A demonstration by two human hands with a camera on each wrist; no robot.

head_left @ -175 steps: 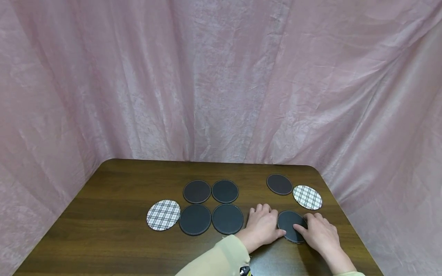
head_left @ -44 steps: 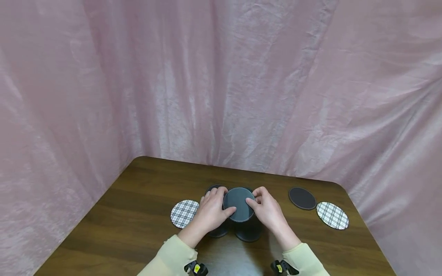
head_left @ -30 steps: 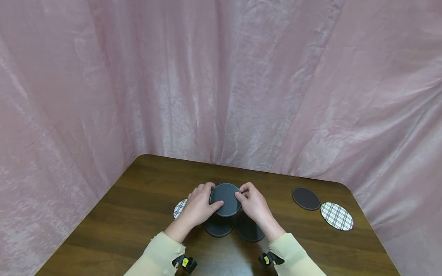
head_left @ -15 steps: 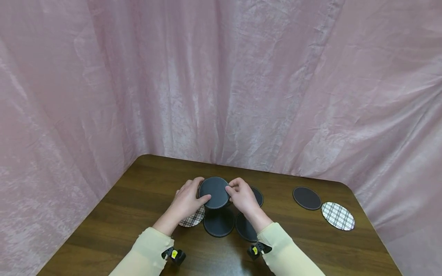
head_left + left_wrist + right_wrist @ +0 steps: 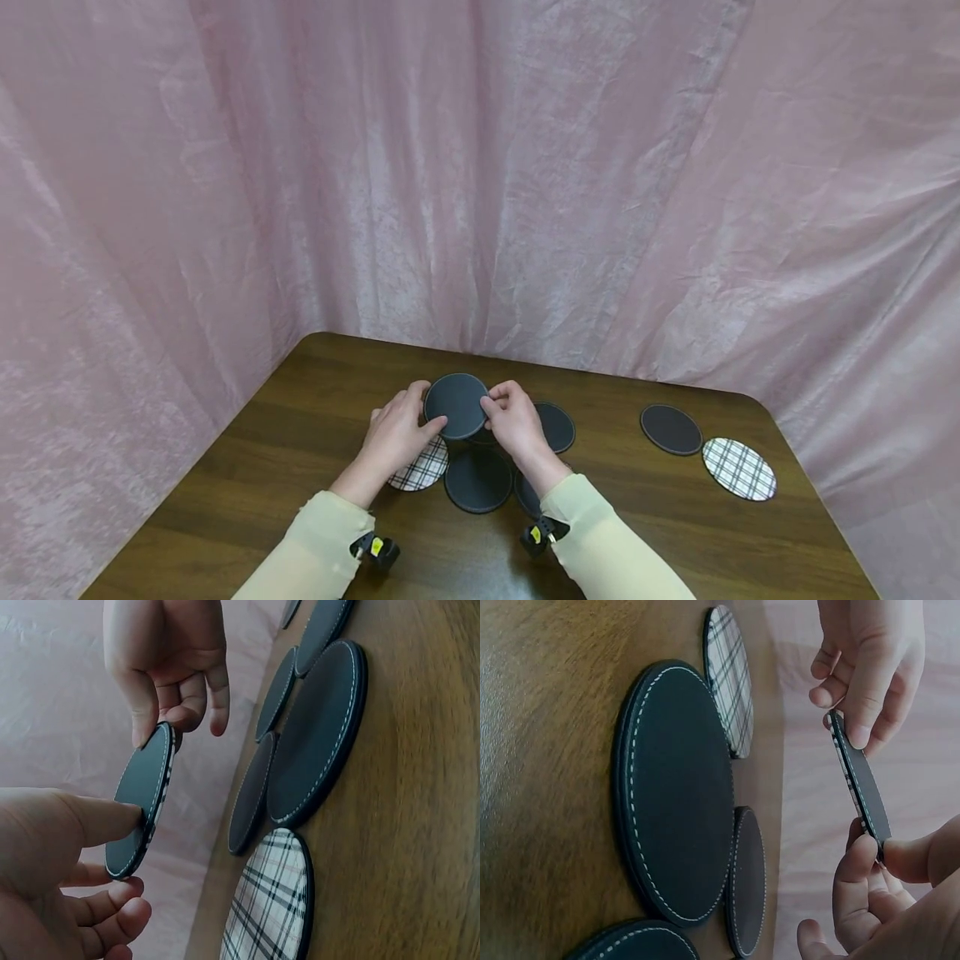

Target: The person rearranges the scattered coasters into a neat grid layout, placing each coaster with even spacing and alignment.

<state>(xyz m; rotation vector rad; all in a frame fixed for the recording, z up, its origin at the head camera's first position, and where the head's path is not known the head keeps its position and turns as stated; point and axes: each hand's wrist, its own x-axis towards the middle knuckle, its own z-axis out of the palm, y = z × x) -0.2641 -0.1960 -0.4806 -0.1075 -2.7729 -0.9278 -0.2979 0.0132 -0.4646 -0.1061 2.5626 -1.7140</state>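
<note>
Both hands hold one round dark coaster [image 5: 456,406] above the table. It has pale stitching round its rim, and its underside shows a plaid edge in both wrist views. My left hand [image 5: 396,429] grips its left side, thumb on the top face and fingers beneath. At the opposite edge my right hand [image 5: 517,421] pinches it between thumb and fingers. In the left wrist view the coaster [image 5: 142,787] is tilted and well clear of the coasters lying on the wood. A plaid coaster [image 5: 422,468] lies just below my left hand, partly covered by it.
Beside the plaid one, several dark coasters lie close together, including a near one [image 5: 478,483] and a far right one [image 5: 555,427]; the hands partly hide this group. Farther right lie a dark brown coaster [image 5: 671,429] and another plaid coaster [image 5: 740,469]. Pink curtain [image 5: 480,167] hangs behind the table.
The dark coaster, earlier on the table at the right between both hands, has been lifted and carried left over the group. Over the last second it has moved farther left and toward the back.
</note>
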